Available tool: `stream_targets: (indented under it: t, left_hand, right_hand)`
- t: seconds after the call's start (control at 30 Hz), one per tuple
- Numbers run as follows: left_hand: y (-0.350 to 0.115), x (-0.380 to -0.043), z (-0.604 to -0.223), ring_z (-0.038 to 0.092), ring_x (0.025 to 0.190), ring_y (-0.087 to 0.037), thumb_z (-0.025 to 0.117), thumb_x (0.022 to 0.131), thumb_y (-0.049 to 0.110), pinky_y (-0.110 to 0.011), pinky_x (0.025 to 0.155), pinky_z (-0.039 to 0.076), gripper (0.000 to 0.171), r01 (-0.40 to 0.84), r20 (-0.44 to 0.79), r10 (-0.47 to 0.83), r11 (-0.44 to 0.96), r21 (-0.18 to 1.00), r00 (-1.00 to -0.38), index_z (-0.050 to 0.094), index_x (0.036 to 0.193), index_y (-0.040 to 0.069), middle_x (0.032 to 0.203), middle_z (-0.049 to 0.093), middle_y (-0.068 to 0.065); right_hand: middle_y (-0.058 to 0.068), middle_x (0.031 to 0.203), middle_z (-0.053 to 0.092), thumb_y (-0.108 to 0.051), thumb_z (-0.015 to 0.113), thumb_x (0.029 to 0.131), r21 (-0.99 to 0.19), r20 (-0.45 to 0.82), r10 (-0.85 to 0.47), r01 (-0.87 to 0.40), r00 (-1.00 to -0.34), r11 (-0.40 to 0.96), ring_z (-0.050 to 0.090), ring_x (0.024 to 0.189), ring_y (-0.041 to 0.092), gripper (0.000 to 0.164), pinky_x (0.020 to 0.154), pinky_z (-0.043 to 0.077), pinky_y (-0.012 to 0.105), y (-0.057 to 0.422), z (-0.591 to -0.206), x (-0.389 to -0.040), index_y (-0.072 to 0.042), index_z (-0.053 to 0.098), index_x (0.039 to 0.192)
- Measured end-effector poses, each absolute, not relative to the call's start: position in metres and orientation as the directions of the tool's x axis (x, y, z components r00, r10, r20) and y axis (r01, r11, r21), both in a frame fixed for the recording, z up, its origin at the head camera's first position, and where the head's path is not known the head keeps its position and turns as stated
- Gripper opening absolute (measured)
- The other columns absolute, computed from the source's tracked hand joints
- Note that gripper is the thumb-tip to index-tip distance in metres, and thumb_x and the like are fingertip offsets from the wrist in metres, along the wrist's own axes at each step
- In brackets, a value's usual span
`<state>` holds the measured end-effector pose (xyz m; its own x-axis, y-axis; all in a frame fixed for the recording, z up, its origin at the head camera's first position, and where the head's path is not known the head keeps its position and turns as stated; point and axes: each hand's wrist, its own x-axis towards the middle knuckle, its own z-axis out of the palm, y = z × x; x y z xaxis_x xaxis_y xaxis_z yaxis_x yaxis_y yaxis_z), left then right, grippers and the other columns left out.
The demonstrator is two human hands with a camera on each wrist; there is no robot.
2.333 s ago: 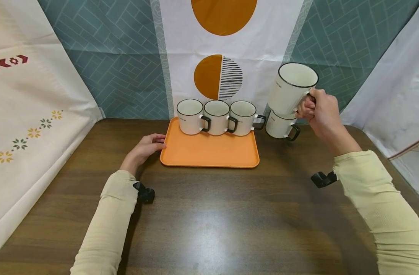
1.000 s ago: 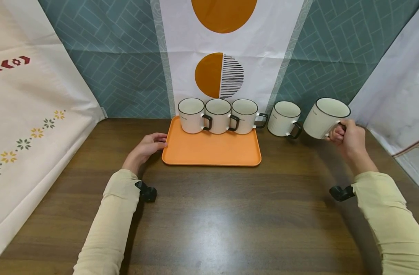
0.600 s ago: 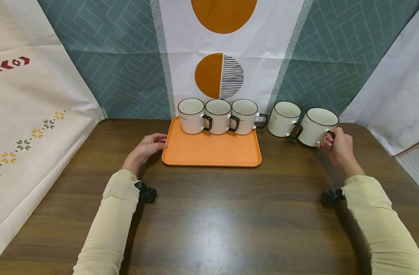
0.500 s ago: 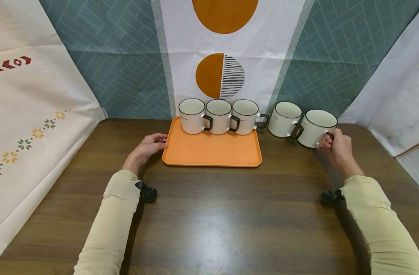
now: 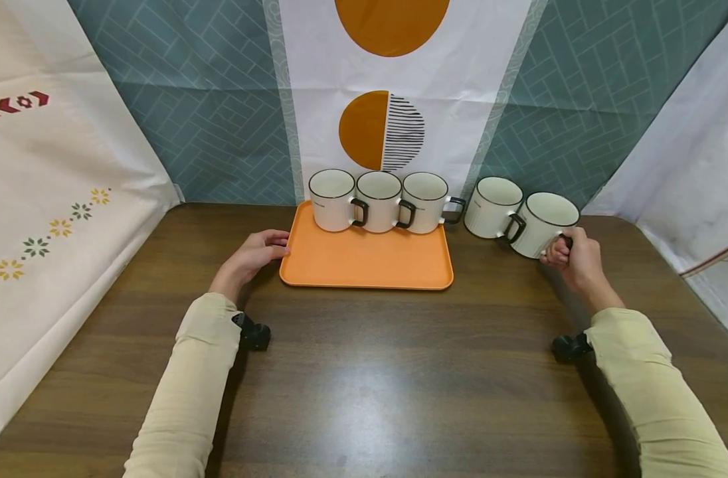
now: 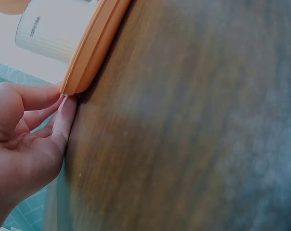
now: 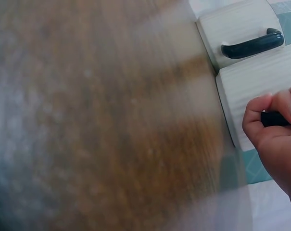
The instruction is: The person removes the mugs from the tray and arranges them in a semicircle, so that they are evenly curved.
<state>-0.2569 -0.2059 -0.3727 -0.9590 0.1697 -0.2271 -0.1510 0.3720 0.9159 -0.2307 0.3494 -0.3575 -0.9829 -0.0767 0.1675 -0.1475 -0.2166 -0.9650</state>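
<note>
My right hand grips the black handle of a white mug with a dark rim. This mug stands upright on the table at the far right, close against the handle side of a matching mug. In the right wrist view, my curled fingers wrap the handle and partly hide it. At the other side, my left hand pinches the left edge of an orange tray between thumb and fingers. Three more white mugs stand in a row along the tray's back edge, handles to the right.
The brown wooden table stretches toward me in front of the tray. A teal patterned backdrop with a white hanging panel rises behind the mugs. Pale cloths border the table on both sides.
My right hand has brought its mug down from above the table mug, out to the right, then back left and nearer beside it. My left hand has stayed at the tray.
</note>
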Motion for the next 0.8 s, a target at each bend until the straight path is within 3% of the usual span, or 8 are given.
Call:
stream_targets:
  t: [0.4, 0.67, 0.8]
  left_hand:
    - [-0.206, -0.259, -0.374, 0.045, 0.112, -0.030, 0.051, 0.097, 0.001, -0.042, 0.105, 0.035, 0.049, -0.154, -0.229, 0.171, 0.367, 0.917, -0.958, 0.034, 0.141, -0.010, 0.132, 0.042, -0.026]
    - [-0.206, -0.257, -0.373, 0.045, 0.112, -0.030, 0.051, 0.097, 0.001, -0.042, 0.105, 0.035, 0.049, -0.153, -0.230, 0.173, 0.370, 0.916, -0.958, 0.034, 0.141, -0.010, 0.131, 0.042, -0.026]
    - [-0.206, -0.258, -0.374, 0.045, 0.111, -0.029, 0.051, 0.097, 0.001, -0.041, 0.104, 0.036, 0.049, -0.150, -0.227, 0.173, 0.370, 0.917, -0.958, 0.035, 0.141, -0.010, 0.131, 0.042, -0.026]
  right_hand:
    - [0.006, 0.050, 0.019, -0.007, 0.014, 0.098, -0.967, 0.178, -0.127, -0.149, -0.976, -0.207, 0.014, 0.048, 0.025, 0.044, 0.057, 0.040, 0.028, 0.351, -0.359, -0.230, -0.004, 0.024, 0.055]
    - [0.002, 0.048, 0.046, -0.011, 0.028, 0.099, -0.974, 0.061, -0.033, -0.052, -0.998, -0.222, 0.045, 0.046, 0.015, 0.051, 0.058, 0.051, 0.025, 0.352, -0.353, -0.226, -0.006, 0.050, 0.053]
    - [-0.001, 0.057, 0.058, -0.014, 0.033, 0.099, -0.998, -0.004, 0.077, -0.001, -0.997, -0.065, 0.056, 0.054, 0.009, 0.049, 0.057, 0.052, 0.022, 0.350, -0.349, -0.223, -0.008, 0.060, 0.059]
